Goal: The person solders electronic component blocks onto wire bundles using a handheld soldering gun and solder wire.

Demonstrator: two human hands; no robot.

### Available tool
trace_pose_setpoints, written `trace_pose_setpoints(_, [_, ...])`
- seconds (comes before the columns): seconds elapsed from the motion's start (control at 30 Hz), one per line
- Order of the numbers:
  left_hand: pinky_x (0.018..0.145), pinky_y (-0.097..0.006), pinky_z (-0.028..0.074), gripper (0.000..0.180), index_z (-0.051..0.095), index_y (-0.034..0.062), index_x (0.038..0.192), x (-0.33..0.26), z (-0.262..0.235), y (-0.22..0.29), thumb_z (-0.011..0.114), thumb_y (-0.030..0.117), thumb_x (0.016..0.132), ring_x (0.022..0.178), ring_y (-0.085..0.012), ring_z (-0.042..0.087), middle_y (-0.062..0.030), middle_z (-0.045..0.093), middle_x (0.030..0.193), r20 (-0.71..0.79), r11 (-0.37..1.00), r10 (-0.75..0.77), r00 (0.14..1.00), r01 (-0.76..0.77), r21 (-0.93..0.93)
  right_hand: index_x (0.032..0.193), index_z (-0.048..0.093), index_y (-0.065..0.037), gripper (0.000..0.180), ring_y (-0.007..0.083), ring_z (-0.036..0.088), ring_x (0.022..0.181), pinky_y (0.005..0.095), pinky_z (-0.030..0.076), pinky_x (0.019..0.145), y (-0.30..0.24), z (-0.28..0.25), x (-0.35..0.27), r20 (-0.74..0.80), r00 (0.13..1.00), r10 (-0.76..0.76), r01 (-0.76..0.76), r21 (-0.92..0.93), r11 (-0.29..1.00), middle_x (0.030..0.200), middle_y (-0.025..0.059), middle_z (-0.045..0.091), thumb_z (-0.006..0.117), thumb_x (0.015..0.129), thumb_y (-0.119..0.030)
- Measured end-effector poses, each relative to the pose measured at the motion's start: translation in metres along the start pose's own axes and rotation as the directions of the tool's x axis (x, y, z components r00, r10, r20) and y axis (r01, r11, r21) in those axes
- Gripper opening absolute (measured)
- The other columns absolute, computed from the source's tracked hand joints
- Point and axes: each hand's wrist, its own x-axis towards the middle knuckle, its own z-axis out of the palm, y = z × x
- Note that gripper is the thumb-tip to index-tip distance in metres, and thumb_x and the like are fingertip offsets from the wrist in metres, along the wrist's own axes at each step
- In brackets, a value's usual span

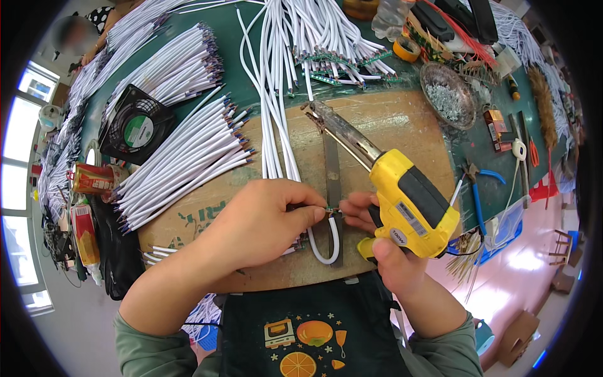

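Yel. solder gun, R hand

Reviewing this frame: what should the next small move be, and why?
Probably settle the end of the curved white cable with the fingertips of the right hand: they reach close beside it, the left hand pinches at that spot, and the yellow soldering gun has its tip pointing away.

The gun is showing yellow and black, wires white at the left edge of the brown board
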Motion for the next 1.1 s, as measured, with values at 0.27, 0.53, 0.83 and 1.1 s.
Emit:
trace_pose_setpoints(0.27, [0.062,-0.028,0.047,0.016,0.068,0.0000,0.092,0.002,0.005,0.003,0.064,0.014,0.085,0.067,-0.0114,0.059,-0.0086,0.065,0.074,-0.020,0.994,0.045,0.999,-0.043,0.105,0.133,0.037,-0.002,0.059,0.0350,0.050,0.119,0.0421,0.045,0.094,0.000,-0.007,-0.009,0.085,0.994,-0.073,0.076,-0.034,0.997,0.132,0.0216,0.044,0.063,0.087,-0.027])
trace_pose_setpoints(0.53, [0.059,-0.030,0.046,0.019,0.067,-0.0006,0.087,0.003,0.003,0.009,0.063,0.017,0.083,0.063,-0.0136,0.059,-0.0101,0.063,0.069,-0.014,0.986,0.025,1.000,-0.023,0.164,0.142,0.029,-0.004,0.070,0.0049,0.055,0.084,0.0181,0.047,0.068,0.009,-0.006,-0.010,0.066,0.998,0.015,-0.016,0.006,1.000,0.131,0.0117,0.049,0.068,0.084,-0.012])
trace_pose_setpoints(0.83, [0.059,-0.031,0.046,0.015,0.067,-0.0004,0.086,0.002,0.013,0.006,0.065,0.014,0.082,0.063,-0.0166,0.059,-0.0104,0.062,0.071,-0.129,0.964,0.164,0.978,-0.132,0.230,0.141,0.026,0.001,0.075,0.0106,0.056,0.097,0.0230,0.048,0.077,0.009,-0.004,-0.007,0.029,0.999,-0.033,0.033,-0.005,0.999,0.127,0.0100,0.049,0.069,0.083,-0.018])
trace_pose_setpoints(1.1, [0.059,-0.029,0.045,0.014,0.067,0.0001,0.085,0.006,0.008,0.011,0.066,0.014,0.082,0.063,-0.0113,0.057,-0.0077,0.063,0.070,-0.065,0.992,0.024,0.998,-0.016,0.125,0.130,0.041,-0.008,0.067,0.0245,0.063,0.092,0.0361,0.052,0.077,0.002,-0.011,-0.045,-0.151,0.988,0.040,-0.018,0.142,0.990,0.106,0.0128,0.058,0.073,0.079,-0.038])
